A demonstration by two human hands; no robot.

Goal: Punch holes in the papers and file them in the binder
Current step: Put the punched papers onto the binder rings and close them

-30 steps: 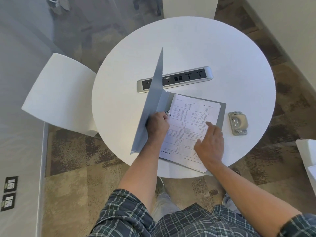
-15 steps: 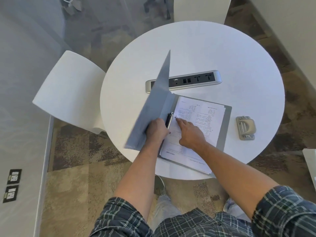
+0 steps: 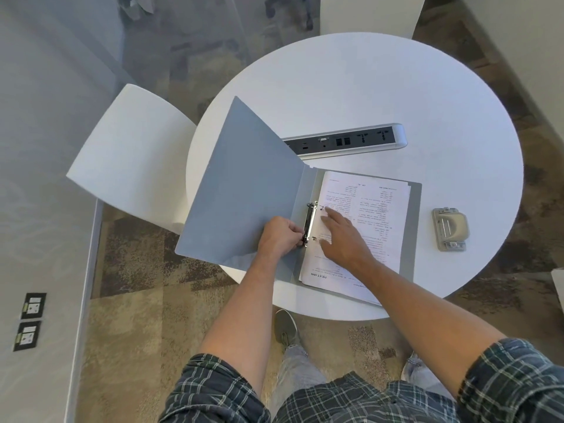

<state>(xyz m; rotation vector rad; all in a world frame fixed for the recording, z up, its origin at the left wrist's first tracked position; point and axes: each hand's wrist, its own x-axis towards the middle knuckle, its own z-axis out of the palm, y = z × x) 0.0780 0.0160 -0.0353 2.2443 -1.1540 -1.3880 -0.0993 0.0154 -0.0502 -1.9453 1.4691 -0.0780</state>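
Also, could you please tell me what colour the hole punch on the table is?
The small metal hole punch is beige and grey, seen in the head view.

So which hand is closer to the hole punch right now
Right. The right hand lies flat on the papers, across from the hole punch; the left hand is farther away, at the binder's ring clip.

Binder (image 3: 244, 190) open on round table (image 3: 396, 87), near its front edge; papers (image 3: 366, 215) in binder's right half, right of ring clip (image 3: 309, 222). Power strip (image 3: 351, 141) behind binder. Hole punch (image 3: 450, 228) right of binder. Chair (image 3: 128, 154) left of table.
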